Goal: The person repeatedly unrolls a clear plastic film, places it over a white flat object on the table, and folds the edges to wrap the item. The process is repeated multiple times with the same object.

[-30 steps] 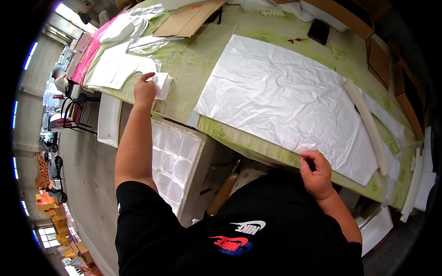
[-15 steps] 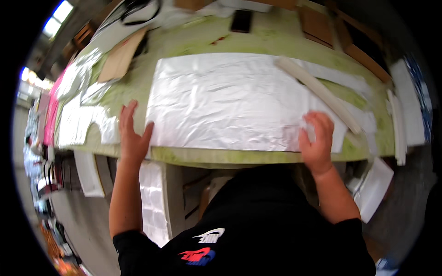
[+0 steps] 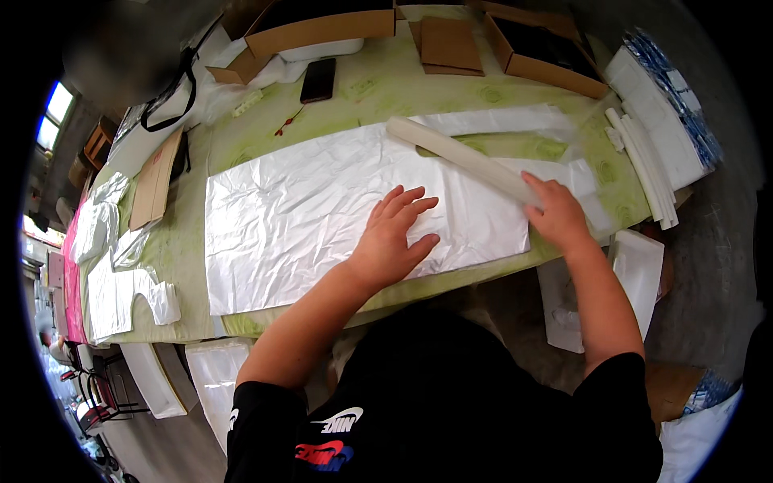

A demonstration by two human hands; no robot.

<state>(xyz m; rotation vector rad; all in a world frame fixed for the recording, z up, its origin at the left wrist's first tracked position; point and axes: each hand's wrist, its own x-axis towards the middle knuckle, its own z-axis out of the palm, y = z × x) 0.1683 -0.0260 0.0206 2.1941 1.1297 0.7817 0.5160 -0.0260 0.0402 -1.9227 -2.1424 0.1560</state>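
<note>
A large white plastic vest bag (image 3: pixel 298 217) lies flat and creased on the table, its two handle strips pointing right. Across its right part rests a long cream-coloured tube (image 3: pixel 463 154), tilted down to the right. My right hand (image 3: pixel 558 211) has its fingers and thumb around the tube's near right end. Above the middle of the bag hovers my left hand (image 3: pixel 394 235), with fingers spread and nothing in it.
A green patterned cloth covers the table (image 3: pixel 354 109). A black phone (image 3: pixel 318 80), cardboard boxes (image 3: pixel 322 30) and flat cardboard (image 3: pixel 451 46) lie at the back. Smaller white bags (image 3: pixel 121 294) are at the left, white rods (image 3: pixel 644 165) at the right edge.
My view has turned to the right. My left hand has moved from the bag's left edge to over its middle. The right hand has reached the tube's near end and closed on it.
</note>
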